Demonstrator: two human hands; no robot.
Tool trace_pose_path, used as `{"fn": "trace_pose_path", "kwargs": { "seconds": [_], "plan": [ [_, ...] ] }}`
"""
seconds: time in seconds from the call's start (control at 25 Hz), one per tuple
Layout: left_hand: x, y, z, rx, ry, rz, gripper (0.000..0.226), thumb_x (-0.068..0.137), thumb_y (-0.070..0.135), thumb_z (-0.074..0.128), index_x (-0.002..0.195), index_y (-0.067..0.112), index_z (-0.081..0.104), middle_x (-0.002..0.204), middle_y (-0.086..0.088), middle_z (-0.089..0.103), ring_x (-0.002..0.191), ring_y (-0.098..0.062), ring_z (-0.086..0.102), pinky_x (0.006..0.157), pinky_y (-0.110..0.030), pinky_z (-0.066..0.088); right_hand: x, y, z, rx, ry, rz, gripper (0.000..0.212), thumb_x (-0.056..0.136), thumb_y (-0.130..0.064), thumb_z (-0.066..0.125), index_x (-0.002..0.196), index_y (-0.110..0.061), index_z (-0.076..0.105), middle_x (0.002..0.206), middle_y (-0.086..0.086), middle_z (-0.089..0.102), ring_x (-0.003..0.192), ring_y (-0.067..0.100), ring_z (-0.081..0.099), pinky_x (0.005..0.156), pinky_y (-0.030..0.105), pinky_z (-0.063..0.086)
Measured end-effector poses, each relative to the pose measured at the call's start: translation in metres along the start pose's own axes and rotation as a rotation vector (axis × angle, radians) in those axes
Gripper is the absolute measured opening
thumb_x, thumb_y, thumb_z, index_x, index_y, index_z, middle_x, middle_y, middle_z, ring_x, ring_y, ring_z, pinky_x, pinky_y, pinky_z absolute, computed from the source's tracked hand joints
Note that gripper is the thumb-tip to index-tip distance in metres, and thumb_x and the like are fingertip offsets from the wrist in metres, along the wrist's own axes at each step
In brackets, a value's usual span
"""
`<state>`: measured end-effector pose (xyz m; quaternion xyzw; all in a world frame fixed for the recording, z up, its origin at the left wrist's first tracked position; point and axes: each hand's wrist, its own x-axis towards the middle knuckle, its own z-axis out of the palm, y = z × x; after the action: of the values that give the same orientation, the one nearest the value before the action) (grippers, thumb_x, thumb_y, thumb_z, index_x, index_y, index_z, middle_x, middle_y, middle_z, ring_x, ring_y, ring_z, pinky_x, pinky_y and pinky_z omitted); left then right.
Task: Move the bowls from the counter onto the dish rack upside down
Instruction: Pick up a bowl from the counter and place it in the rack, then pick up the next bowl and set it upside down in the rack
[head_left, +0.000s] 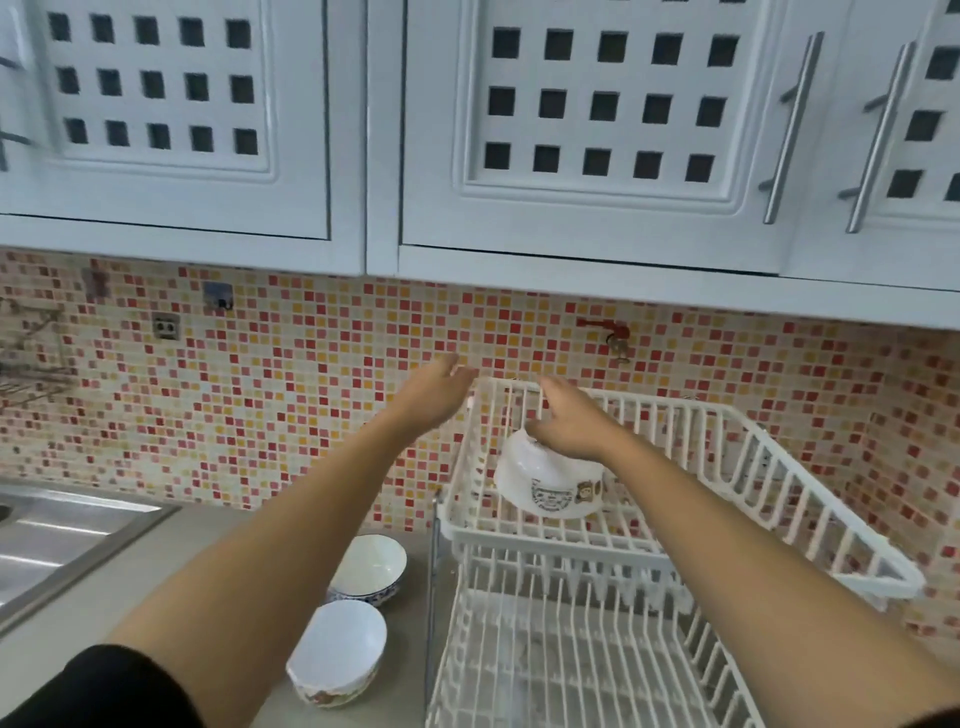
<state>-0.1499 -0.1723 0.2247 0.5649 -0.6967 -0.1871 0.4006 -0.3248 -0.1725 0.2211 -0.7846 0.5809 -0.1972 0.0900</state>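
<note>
resting inverted on the rack's (550, 540) top tier, one bowl (550, 486) could slide if my right hand (571, 426), fingers spread on its base, nudges it; left hand (436, 389) hangs empty; two bowls (366, 569) wait on the counter (156, 561).

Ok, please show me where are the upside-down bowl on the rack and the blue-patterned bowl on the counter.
upside-down bowl (545, 480): head view, on its white side wall.
blue-patterned bowl (371, 564): head view, on its white inside.

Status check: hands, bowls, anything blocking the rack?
Right hand open atop inverted bowl on upper rack. Left hand empty. Two bowls on counter. Nothing blocking.
</note>
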Motion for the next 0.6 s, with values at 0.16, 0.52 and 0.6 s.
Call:
{"fn": "trace_pose_path", "kwargs": {
  "seconds": [0.16, 0.52, 0.6],
  "plan": [
    [-0.024, -0.061, -0.063, 0.071, 0.099, -0.133, 0.054, 0.101, 0.033, 0.029, 0.149, 0.009, 0.024, 0.154, -0.011, 0.033, 0.137, -0.029, 0.039, 0.105, -0.035, 0.036, 0.007, -0.095, 0.038, 0.088, 0.072, -0.161, 0.062, 0.098, -0.029, 0.042, 0.151, -0.015, 0.014, 0.160, 0.005, 0.013, 0.147, 0.023, 0.016, 0.117, 0.037, 0.020],
    [-0.140, -0.301, -0.102, 0.480, -0.090, -0.580, 0.043, 0.099, 0.022, 0.037, 0.128, -0.007, 0.046, 0.135, -0.028, 0.050, 0.125, -0.039, 0.048, 0.100, -0.038, 0.038, -0.003, -0.184, 0.294, 0.177, -0.343, -0.032, 0.058, 0.096, -0.032, 0.043, 0.143, -0.002, 0.028, 0.148, 0.020, 0.033, 0.134, 0.034, 0.035, 0.107, 0.041, 0.034],
    [-0.175, -0.347, -0.094, 0.514, -0.172, -0.647, 0.041, 0.099, 0.020, 0.035, 0.126, -0.009, 0.046, 0.134, -0.027, 0.050, 0.125, -0.038, 0.047, 0.100, -0.038, 0.038, -0.018, -0.185, 0.355, 0.230, -0.408, 0.098, 0.053, 0.095, -0.034, 0.045, 0.135, -0.001, 0.037, 0.140, 0.021, 0.041, 0.128, 0.036, 0.042, 0.102, 0.040, 0.037]
  ]
}}
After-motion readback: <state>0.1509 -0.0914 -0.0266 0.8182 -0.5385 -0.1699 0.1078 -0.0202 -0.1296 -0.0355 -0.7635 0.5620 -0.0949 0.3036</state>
